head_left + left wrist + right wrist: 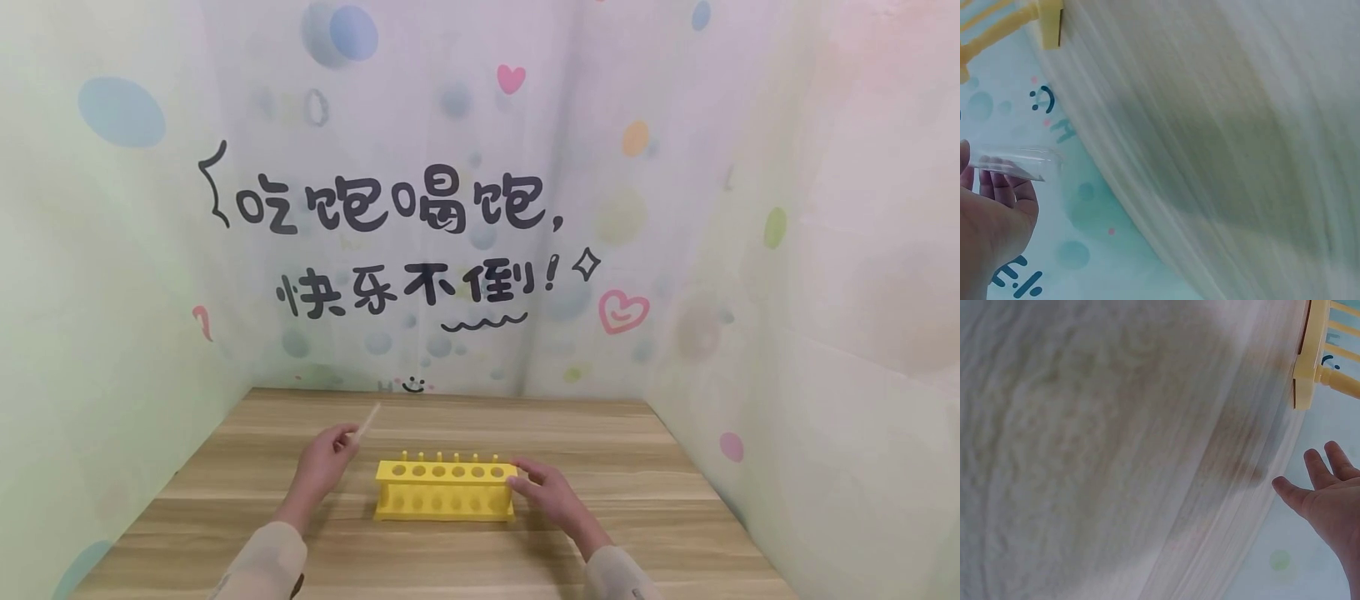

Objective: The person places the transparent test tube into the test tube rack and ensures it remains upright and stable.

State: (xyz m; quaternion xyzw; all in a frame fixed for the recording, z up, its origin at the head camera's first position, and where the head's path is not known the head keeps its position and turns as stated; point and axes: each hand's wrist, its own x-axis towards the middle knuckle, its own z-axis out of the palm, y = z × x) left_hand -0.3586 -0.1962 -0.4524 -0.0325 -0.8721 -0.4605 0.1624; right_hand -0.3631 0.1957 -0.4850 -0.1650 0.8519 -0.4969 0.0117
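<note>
My left hand [324,458] pinches a clear test tube [1019,161] between thumb and fingers, to the left of the yellow test tube rack. In the head view the tube slants up and to the right above the table. The test tube rack [444,473] stands upright, with a row of several round holes in its top plate and a row of pegs along the back. At the rack's right end, my right hand [553,497] has thumb and index finger on either side of the top plate's corner. Its other fingers spread loosely in the right wrist view.
The wood-grain table [442,560] runs back to a pale printed curtain [420,125] with dark lettering, hearts and coloured dots. More curtain hangs along the left and right sides.
</note>
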